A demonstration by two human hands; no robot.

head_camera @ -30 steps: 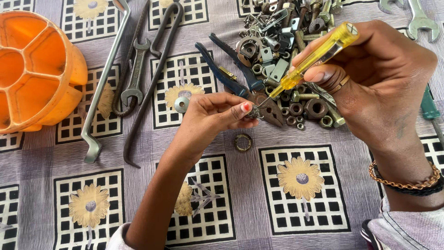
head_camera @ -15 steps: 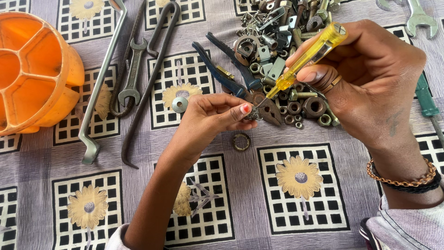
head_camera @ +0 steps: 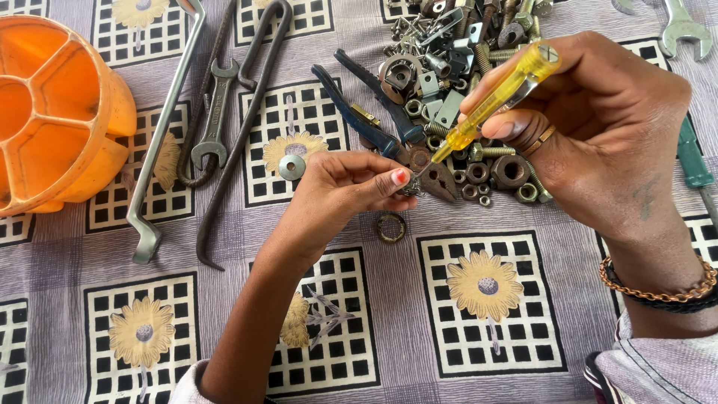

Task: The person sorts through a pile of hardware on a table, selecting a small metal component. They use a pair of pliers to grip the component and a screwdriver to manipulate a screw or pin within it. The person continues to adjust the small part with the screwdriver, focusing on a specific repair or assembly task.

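Pinching a small metal part (head_camera: 410, 185) between closed fingertips, left hand (head_camera: 340, 196) sits mid-scene on the patterned cloth (head_camera: 419, 314). Right hand (head_camera: 598, 135) is closed around a yellow-handled screwdriver (head_camera: 497, 101), tip angled down-left onto that part. Blue-handled pliers (head_camera: 381, 131) lie just beyond, touching a pile of nuts and bolts (head_camera: 479, 161). A ring (head_camera: 390, 227) lies just near of the fingers. Orange tray (head_camera: 56, 120) is far left.

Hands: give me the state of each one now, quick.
Left hand: fingers pinched shut on a small metal part, too small to identify.
Right hand: closed around a yellow screwdriver, tip down at that small part.
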